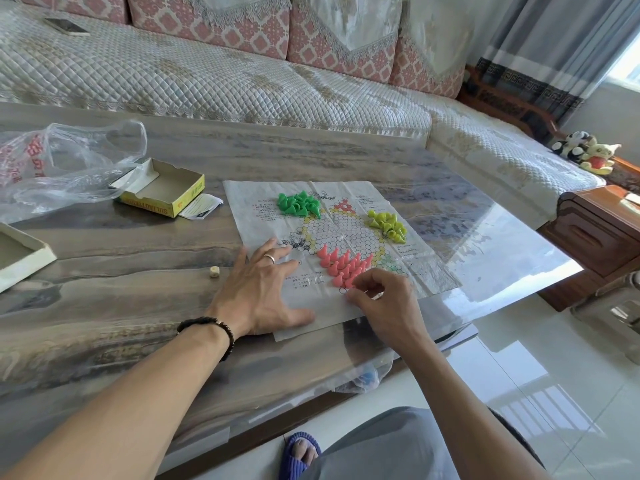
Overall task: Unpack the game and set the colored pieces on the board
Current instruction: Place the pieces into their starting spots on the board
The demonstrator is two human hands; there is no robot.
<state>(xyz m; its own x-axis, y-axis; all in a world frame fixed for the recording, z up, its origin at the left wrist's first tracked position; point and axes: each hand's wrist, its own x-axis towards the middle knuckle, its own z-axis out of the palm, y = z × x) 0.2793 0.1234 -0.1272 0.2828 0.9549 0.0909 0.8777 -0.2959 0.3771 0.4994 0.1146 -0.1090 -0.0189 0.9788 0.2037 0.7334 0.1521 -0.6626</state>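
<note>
Covering wooden table (pixel 138 271): glossy clear sheet, apparently; sofa (pixel 207 74) behind.

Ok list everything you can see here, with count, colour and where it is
paper board: one, white, table middle
green pieces: heap, board's far side
yellow pieces: heap, board's right
pink pieces: cluster, board's near corner
box: one, yellow, open, left of board
plastic bag: one, clear, far left
die: one, cream, left of board
left hand: flat on board
right hand: fingers curled at pink pieces

Bare board centre (pixel 341 233), 3 piece clusters — ringing it
</note>
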